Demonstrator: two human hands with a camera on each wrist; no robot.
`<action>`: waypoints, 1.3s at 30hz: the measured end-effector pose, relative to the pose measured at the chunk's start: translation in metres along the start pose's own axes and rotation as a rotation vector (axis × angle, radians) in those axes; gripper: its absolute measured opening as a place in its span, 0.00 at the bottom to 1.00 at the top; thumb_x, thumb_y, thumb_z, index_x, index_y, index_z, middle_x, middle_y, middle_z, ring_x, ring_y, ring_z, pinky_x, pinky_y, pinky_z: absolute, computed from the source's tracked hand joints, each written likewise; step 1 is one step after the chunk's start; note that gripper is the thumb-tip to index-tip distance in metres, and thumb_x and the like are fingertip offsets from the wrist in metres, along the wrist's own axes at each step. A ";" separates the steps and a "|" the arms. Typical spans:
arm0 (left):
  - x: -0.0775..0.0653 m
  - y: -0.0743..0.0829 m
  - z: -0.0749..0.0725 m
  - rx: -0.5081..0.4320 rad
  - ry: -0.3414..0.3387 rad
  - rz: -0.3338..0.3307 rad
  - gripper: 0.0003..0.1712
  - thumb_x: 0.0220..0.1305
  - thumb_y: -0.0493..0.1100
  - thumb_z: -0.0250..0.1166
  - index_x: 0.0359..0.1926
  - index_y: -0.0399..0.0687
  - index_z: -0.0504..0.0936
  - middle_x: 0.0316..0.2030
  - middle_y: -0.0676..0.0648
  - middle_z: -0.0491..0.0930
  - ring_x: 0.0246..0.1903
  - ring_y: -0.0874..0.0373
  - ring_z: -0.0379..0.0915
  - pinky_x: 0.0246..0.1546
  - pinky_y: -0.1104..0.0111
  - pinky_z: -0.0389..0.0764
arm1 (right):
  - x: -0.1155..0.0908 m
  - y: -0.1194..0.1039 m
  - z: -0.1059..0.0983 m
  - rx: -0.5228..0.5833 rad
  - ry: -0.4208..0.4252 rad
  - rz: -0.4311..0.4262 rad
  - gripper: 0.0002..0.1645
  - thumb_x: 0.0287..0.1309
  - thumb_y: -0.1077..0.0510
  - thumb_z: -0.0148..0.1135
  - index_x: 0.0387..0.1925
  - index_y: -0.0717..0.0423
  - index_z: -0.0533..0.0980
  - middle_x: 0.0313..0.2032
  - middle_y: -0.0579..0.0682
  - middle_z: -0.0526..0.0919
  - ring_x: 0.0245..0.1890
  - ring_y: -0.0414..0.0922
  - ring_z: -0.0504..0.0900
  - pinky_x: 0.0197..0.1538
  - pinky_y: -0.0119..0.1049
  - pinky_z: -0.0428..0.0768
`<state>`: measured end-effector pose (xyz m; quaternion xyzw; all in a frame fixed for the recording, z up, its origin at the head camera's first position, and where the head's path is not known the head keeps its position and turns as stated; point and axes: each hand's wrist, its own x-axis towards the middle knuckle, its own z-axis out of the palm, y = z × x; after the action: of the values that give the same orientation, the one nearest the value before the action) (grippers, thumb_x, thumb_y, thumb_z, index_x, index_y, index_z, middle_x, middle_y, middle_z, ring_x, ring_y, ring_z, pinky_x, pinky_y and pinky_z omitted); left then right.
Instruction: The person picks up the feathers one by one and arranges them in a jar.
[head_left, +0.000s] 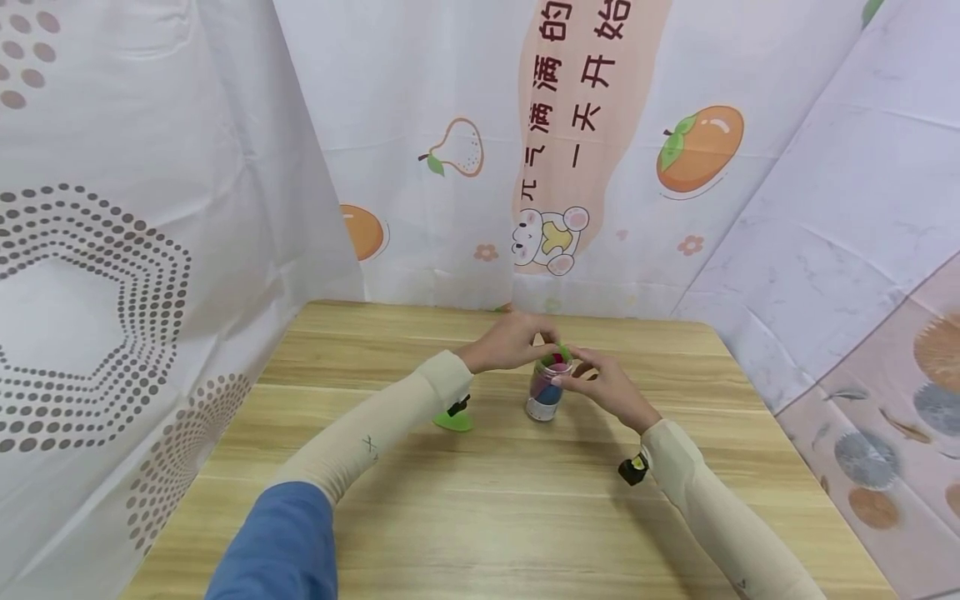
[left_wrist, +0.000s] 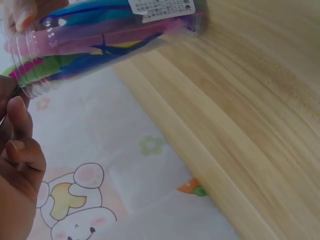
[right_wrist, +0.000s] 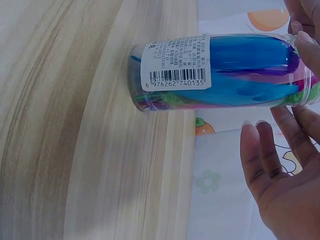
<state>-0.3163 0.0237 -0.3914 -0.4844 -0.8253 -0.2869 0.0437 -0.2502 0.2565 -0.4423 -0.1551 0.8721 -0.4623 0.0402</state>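
Observation:
A clear jar [head_left: 543, 396] with a ribbed neck stands upright on the wooden table, packed with soft, bright pieces in blue, pink and green. Its white barcode label [right_wrist: 176, 62] shows in the right wrist view. My left hand [head_left: 517, 340] reaches over the mouth, its fingertips pinching a green piece [head_left: 564, 353] at the top. With thumb and fingers, my right hand [head_left: 609, 387] holds the jar near its rim; its outer fingers [right_wrist: 252, 150] stand off from the side. The pieces look smooth and thin; their kind is unclear.
A flat, bright green round thing [head_left: 453, 421] lies on the table [head_left: 450, 517], partly hidden under my left wrist. Behind the table's far edge hangs a white curtain [head_left: 405, 92] printed with fruit and a cartoon animal. More printed cloth [head_left: 840, 275] hangs at both sides.

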 end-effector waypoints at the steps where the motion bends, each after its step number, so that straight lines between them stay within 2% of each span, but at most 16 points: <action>1: 0.000 0.000 0.000 0.011 -0.004 -0.004 0.05 0.73 0.46 0.67 0.42 0.55 0.89 0.39 0.59 0.86 0.39 0.69 0.79 0.39 0.74 0.78 | 0.000 -0.001 0.000 0.000 0.000 0.001 0.45 0.60 0.36 0.72 0.75 0.44 0.68 0.65 0.51 0.76 0.53 0.56 0.78 0.46 0.48 0.81; 10: 0.002 0.004 -0.002 0.123 -0.084 0.021 0.09 0.74 0.48 0.65 0.43 0.53 0.91 0.39 0.57 0.84 0.38 0.68 0.77 0.41 0.74 0.77 | 0.000 -0.004 0.002 0.002 -0.006 0.015 0.45 0.60 0.35 0.72 0.74 0.42 0.69 0.61 0.52 0.78 0.53 0.57 0.77 0.45 0.48 0.81; 17: 0.001 0.008 -0.001 0.231 -0.102 0.054 0.08 0.72 0.48 0.67 0.42 0.53 0.91 0.37 0.56 0.83 0.35 0.67 0.75 0.37 0.74 0.76 | 0.001 -0.004 0.003 -0.001 -0.001 0.011 0.47 0.59 0.35 0.72 0.75 0.46 0.68 0.61 0.53 0.78 0.53 0.57 0.78 0.44 0.48 0.81; 20: 0.001 0.007 -0.001 0.216 -0.094 0.061 0.09 0.72 0.47 0.67 0.42 0.52 0.91 0.38 0.56 0.83 0.35 0.67 0.76 0.37 0.74 0.76 | 0.002 -0.003 0.004 0.001 -0.003 0.014 0.47 0.59 0.36 0.72 0.75 0.45 0.68 0.61 0.52 0.78 0.53 0.57 0.77 0.44 0.47 0.81; 23: 0.000 0.004 -0.002 0.162 -0.079 0.050 0.10 0.74 0.48 0.65 0.44 0.52 0.90 0.40 0.56 0.84 0.38 0.67 0.77 0.40 0.75 0.77 | 0.002 -0.002 0.004 0.005 -0.010 0.017 0.46 0.60 0.36 0.72 0.75 0.44 0.68 0.62 0.52 0.77 0.53 0.56 0.77 0.45 0.48 0.80; 28: -0.007 -0.001 -0.008 0.082 -0.019 0.030 0.10 0.76 0.48 0.62 0.46 0.51 0.88 0.42 0.56 0.85 0.42 0.67 0.79 0.45 0.74 0.77 | 0.000 -0.002 0.003 0.008 -0.017 0.027 0.47 0.61 0.37 0.71 0.76 0.45 0.66 0.65 0.53 0.75 0.55 0.55 0.77 0.47 0.49 0.80; 33: -0.016 -0.013 -0.013 0.125 0.020 0.020 0.09 0.76 0.47 0.62 0.45 0.50 0.87 0.40 0.56 0.85 0.39 0.66 0.78 0.48 0.69 0.77 | 0.001 0.000 0.003 0.005 -0.016 0.030 0.46 0.61 0.36 0.71 0.75 0.44 0.67 0.67 0.52 0.74 0.55 0.57 0.76 0.47 0.48 0.80; 35: -0.021 -0.019 -0.014 0.137 0.019 0.012 0.09 0.76 0.47 0.62 0.45 0.51 0.87 0.40 0.57 0.85 0.38 0.66 0.78 0.55 0.65 0.75 | 0.000 0.001 0.002 -0.001 -0.008 0.028 0.45 0.60 0.34 0.71 0.74 0.42 0.68 0.65 0.51 0.75 0.54 0.57 0.77 0.46 0.48 0.80; 39: -0.032 -0.030 -0.016 0.136 0.008 -0.008 0.08 0.75 0.47 0.63 0.44 0.51 0.87 0.38 0.58 0.84 0.38 0.67 0.78 0.55 0.64 0.77 | -0.001 0.001 0.001 -0.007 0.003 0.028 0.45 0.59 0.34 0.71 0.74 0.42 0.69 0.62 0.51 0.77 0.54 0.55 0.77 0.46 0.47 0.80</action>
<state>-0.3278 -0.0201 -0.4024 -0.4758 -0.8447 -0.2321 0.0787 -0.2496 0.2563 -0.4438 -0.1422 0.8758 -0.4590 0.0449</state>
